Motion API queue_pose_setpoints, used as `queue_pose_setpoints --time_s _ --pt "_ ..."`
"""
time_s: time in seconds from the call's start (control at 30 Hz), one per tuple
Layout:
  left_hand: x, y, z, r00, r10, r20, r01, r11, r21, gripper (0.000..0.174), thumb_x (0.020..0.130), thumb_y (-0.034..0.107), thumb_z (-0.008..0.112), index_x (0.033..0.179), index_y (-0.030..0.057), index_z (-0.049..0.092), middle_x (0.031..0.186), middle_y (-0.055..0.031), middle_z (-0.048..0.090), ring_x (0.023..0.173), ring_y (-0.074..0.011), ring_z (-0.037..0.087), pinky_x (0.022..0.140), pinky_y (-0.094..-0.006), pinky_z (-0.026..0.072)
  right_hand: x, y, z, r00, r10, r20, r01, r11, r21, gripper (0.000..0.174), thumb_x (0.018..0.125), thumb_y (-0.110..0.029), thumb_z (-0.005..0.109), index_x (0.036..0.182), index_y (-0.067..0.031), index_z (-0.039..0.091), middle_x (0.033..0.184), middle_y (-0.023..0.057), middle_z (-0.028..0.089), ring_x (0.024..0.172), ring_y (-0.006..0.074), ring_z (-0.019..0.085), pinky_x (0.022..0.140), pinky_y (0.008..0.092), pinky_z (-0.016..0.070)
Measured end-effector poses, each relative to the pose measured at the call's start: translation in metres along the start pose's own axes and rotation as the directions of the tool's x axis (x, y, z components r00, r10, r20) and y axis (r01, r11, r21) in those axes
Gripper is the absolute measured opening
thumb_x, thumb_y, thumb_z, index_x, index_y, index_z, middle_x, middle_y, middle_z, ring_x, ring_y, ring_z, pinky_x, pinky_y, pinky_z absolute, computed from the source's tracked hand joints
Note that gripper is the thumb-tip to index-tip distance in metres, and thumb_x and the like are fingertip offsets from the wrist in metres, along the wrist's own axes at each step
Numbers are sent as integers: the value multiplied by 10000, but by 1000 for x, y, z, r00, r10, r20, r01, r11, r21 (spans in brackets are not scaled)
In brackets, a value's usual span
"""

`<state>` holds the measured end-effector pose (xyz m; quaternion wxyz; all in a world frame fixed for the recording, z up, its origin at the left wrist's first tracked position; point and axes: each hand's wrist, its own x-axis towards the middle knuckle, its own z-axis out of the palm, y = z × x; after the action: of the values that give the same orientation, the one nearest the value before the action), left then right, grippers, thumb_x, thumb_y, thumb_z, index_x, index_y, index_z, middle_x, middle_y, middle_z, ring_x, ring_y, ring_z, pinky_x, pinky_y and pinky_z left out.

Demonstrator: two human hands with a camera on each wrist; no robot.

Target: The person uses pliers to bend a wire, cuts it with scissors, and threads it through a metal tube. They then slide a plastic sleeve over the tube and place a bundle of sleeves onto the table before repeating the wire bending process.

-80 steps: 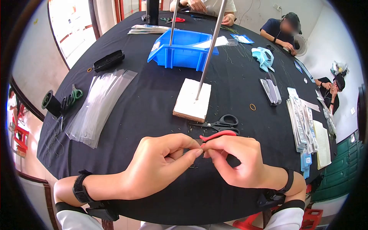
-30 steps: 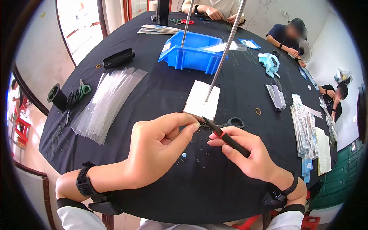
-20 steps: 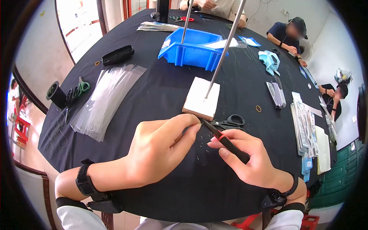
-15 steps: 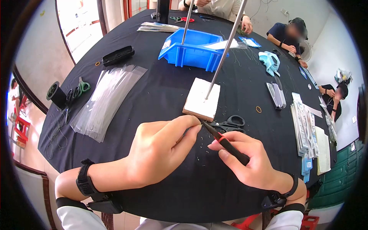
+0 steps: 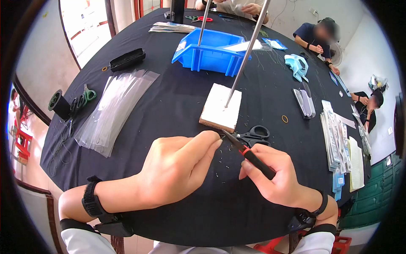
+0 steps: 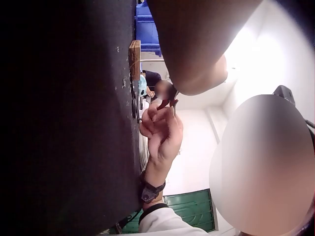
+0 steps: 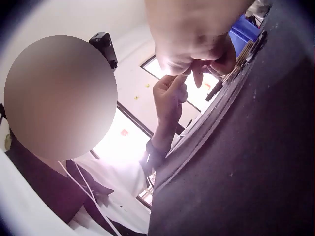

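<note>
My left hand [image 5: 179,167] pinches a thin strand [image 5: 222,136] between thumb and forefinger; only a short end of it shows past the fingertips. In my right hand [image 5: 277,173] are small pointed pliers [image 5: 259,163] with black and red handles. Their dark tip reaches up and left, right beside the left fingertips. Just beyond the tip, black-handled scissors [image 5: 256,134] lie on the cloth. The left wrist view shows the right hand [image 6: 162,135] around the pliers, while the right wrist view shows the left hand [image 7: 170,101] with fingertips drawn together.
A white block [image 5: 220,106] with an upright metal rod stands ahead, before a blue bin [image 5: 207,59]. Clear plastic sleeves [image 5: 118,110], a thread spool [image 5: 59,105] and green-handled scissors [image 5: 86,96] are at left. Packets [image 5: 332,139] and a stapler-like grey object [image 5: 303,103] lie right. Other people sit around.
Earlier both hands met at the fingertips; then the right hand drew away with the pliers turned tip-forward. Since then the tip has stayed near the left fingertips, and the right fingers have curled further in.
</note>
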<state>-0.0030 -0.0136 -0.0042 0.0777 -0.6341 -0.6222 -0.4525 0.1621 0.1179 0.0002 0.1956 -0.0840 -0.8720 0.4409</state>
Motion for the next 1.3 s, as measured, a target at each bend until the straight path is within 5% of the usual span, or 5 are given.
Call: queue_pose_setpoints --time_s 0.33,0.63,0.93,1.03,1.3 --pt "1 4 -3 891 -306 335 399 881 -255 119 880 52 523 875 -29 610 576 -81 532 495 -65 461 460 -235 373 4 14 -6 973 -226 -48 192 906 -378 157 761 -121 698 760 22 634 697 86 535 504 174 515 449 269 405" --pt "3 2 -8 752 -396 527 641 628 -442 186 924 100 483 853 -20 606 553 43 425 494 -16 352 444 -195 267 4 16 -9 989 -147 -14 141 968 -205 143 788 -104 665 773 35 631 697 96 540 511 179 510 448 276 393" --pt "1 3 -6 761 -433 484 639 629 -442 203 926 113 488 846 -27 611 553 51 422 488 -12 338 435 -194 249 3 12 -5 997 -71 -40 61 978 -201 155 819 -98 634 751 40 626 672 103 546 522 179 509 469 276 386" --pt "-2 -3 1 862 -376 340 495 770 -403 189 910 117 521 837 -20 627 542 55 418 490 -8 325 437 -192 248 2 14 -3 999 -12 -45 8 996 -87 175 832 -107 621 729 36 626 666 101 546 531 172 511 484 276 387" --pt "4 4 -1 893 -429 137 450 855 -257 86 799 42 659 858 -19 644 508 87 330 477 6 247 433 -203 176 -3 3 0 999 -11 -36 9 998 -60 195 846 -132 611 772 47 634 714 100 554 574 152 510 496 263 382"
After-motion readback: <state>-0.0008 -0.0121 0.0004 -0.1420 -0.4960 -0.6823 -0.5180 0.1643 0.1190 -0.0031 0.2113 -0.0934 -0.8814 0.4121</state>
